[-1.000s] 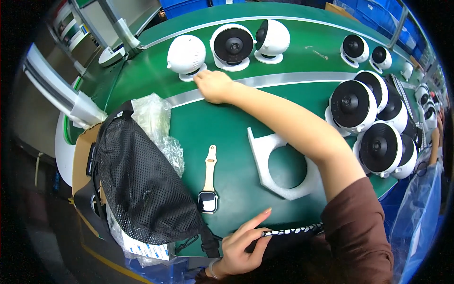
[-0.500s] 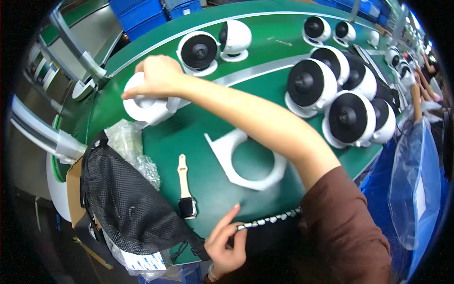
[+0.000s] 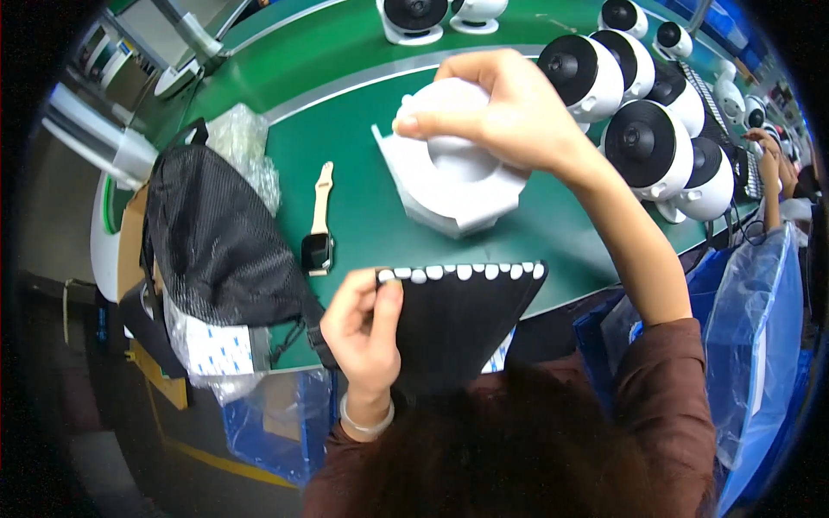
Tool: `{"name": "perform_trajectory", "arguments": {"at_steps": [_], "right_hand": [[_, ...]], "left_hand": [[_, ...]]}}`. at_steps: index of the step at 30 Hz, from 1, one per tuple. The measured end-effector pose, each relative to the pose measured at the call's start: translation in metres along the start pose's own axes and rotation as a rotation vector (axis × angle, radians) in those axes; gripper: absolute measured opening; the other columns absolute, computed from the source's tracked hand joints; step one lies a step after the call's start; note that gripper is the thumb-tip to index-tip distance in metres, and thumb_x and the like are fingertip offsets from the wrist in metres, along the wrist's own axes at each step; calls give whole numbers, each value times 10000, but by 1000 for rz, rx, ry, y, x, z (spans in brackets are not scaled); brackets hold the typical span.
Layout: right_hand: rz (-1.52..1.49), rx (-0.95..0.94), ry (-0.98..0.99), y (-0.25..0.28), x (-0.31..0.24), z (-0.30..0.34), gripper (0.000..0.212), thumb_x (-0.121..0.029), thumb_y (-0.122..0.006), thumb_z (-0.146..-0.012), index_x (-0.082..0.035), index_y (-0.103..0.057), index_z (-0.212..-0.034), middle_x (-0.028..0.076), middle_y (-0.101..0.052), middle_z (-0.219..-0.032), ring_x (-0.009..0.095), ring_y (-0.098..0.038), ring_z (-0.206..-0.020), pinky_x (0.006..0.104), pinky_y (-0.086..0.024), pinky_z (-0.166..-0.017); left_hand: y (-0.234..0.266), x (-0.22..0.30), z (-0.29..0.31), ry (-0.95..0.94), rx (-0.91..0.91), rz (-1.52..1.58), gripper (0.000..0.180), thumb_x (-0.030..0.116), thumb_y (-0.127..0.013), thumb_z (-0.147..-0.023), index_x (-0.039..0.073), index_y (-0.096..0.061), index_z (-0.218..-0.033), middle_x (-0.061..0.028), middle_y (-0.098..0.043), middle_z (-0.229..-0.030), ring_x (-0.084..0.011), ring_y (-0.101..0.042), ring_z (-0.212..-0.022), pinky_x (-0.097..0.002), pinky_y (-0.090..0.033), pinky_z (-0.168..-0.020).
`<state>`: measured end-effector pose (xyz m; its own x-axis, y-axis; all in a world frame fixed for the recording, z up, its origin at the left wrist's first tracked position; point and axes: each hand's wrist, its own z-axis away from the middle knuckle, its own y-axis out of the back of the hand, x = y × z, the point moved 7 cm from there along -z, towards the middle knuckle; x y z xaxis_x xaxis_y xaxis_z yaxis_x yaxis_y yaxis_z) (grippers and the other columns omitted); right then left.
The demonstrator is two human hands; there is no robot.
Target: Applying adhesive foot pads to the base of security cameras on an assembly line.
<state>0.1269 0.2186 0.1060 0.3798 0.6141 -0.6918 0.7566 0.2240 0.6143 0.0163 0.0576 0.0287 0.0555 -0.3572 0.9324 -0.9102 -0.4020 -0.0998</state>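
Observation:
My right hand [image 3: 518, 116] is closed on a white rounded device [image 3: 449, 177], thumb on one side and fingers over the top. The device rests at or just above a white ring-shaped holder [image 3: 387, 154] on the green bench; whether it is seated I cannot tell. Nearer me, my left hand [image 3: 363, 332] pinches the left corner of a black sheet [image 3: 449, 332], whose far edge carries a row of small white tabs. A smartwatch [image 3: 317, 250] with a beige strap lies on the bench, left of the sheet.
Several white globe-shaped devices with black faces [image 3: 646, 145] crowd the right side, and more stand at the back [image 3: 414, 13]. A black mesh bag [image 3: 211, 233] and crumpled clear wrap [image 3: 242, 142] lie at the left. A co-worker's hand [image 3: 764, 142] shows far right.
My right hand has carried the white device from the far left to the ring-shaped holder. The left hand and black sheet are higher in view, and the whole view has shifted.

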Motion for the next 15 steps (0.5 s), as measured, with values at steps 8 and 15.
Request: {"name": "perform_trajectory", "arguments": {"at_steps": [8, 15], "right_hand": [[313, 240, 499, 29, -59, 54, 356, -187, -661, -685, -55, -561, -1000, 93, -567, -976, 232, -531, -908, 299, -405, -777], [2, -84, 238, 13, -41, 110, 232, -58, -688, -613, -7, -584, -814, 82, -592, -750, 183, -557, -653, 247, -416, -561]], "left_hand": [[6, 11, 5, -124, 110, 39, 76, 11, -465, -817, -20, -511, -869, 4, -497, -783, -33, -411, -700, -158, -313, -637], [-26, 27, 4, -190, 133, 119, 197, -41, -546, -740, -54, -496, -930, -42, -542, -751, -51, -464, -647, -161, -371, -628]]}}
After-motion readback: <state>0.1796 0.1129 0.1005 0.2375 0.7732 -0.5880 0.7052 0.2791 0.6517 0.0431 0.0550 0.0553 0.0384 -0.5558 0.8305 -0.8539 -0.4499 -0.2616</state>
